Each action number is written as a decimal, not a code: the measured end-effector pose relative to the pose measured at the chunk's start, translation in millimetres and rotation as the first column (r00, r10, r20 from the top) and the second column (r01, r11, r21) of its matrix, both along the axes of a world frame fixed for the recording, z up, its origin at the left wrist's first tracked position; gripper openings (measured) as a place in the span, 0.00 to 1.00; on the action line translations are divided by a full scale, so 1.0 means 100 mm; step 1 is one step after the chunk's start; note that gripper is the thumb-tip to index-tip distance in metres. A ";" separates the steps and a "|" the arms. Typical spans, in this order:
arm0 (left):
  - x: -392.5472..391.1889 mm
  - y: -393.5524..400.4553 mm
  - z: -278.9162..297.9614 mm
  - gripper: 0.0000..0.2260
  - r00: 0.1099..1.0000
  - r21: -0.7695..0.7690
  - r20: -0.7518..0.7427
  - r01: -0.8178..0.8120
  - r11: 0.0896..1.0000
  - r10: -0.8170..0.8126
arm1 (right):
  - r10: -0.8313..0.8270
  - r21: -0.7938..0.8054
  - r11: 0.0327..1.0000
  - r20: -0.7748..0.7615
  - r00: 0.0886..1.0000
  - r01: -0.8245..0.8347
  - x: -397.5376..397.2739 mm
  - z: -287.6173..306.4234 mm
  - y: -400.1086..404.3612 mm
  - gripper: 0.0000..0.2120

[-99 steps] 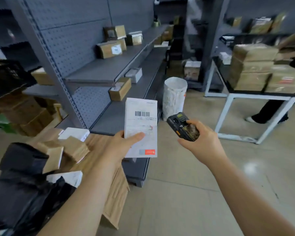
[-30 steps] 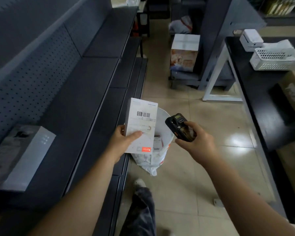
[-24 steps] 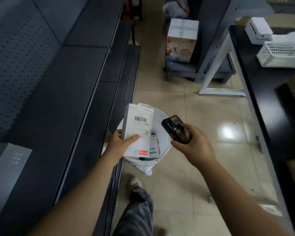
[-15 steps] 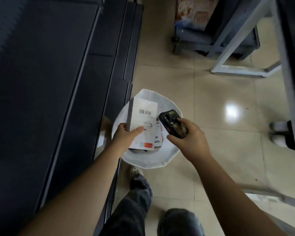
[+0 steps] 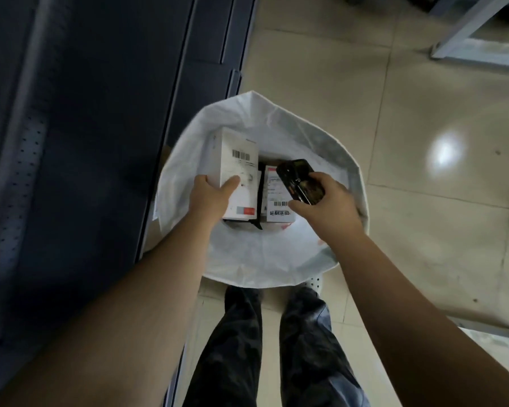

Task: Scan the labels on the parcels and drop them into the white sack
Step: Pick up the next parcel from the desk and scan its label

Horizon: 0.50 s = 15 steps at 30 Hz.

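Far left, a dark metal shelf [image 5: 86, 142] runs up the frame, its pegboard holes just showing along the left edge. Right beside it on the tiled floor [image 5: 409, 142] stands the white sack [image 5: 262, 259], mouth wide open, its left rim close against the shelf's front edge.

Over the left half of that opening, the left hand [image 5: 209, 195] grips a white box [image 5: 238, 171], thumb laid across the front face, fingers wrapped behind where they can't be seen. The box stands upright, barcode label near its top, a red patch at its lower corner. Whether it hangs above what lies in the sack or touches it, can't tell.

Down inside the sack, just right of the box, lies another parcel [image 5: 276, 198] with a printed label and barcode facing up, and something dark between the two.

Over to the right hand [image 5: 326, 207]: curled around a black scanner [image 5: 300, 182], held tilted over the sack's right half, its front end angled toward the box.

At the bottom, dark trouser legs [image 5: 276, 348] stand right behind the sack's near rim. Top right corner, a pale metal frame leg [image 5: 476, 33] on the floor.
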<state>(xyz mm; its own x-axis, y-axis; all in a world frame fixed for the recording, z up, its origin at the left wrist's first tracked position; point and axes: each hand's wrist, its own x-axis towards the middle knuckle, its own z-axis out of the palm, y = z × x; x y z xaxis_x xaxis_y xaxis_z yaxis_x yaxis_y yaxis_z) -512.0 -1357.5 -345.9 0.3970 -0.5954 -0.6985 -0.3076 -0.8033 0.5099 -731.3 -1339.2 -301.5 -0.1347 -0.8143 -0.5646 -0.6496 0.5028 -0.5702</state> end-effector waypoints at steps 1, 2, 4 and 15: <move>0.03 -0.02 -0.05 0.29 1.000 -0.006 0.029 0.000 1.000 0.000 | -0.010 0.014 1.000 0.001 1.000 0.010 -0.02 -0.06 -0.01 0.33; 0.05 -0.05 -0.10 0.29 0.998 -0.011 0.059 0.007 1.000 -0.006 | -0.020 0.031 0.999 -0.002 1.000 0.020 -0.05 -0.11 -0.02 0.33; 0.07 -0.08 -0.20 0.28 0.991 -0.025 0.132 0.042 0.999 -0.038 | -0.034 0.050 0.998 -0.023 0.999 0.035 -0.10 -0.17 -0.01 0.32; -0.50 -0.16 -0.90 0.32 0.860 0.111 0.335 0.371 0.922 -0.386 | -0.083 0.088 0.992 -0.077 0.994 0.090 -0.34 -0.33 -0.10 0.34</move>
<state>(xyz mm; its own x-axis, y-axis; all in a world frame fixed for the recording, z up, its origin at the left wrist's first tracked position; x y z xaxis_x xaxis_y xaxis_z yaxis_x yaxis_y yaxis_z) -561.9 -1373.2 -435.9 0.3664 -0.7221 -0.5868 -0.7416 -0.6075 0.2845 -765.4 -1349.2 -334.5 -0.2464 -0.7435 -0.6217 -0.6397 0.6066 -0.4720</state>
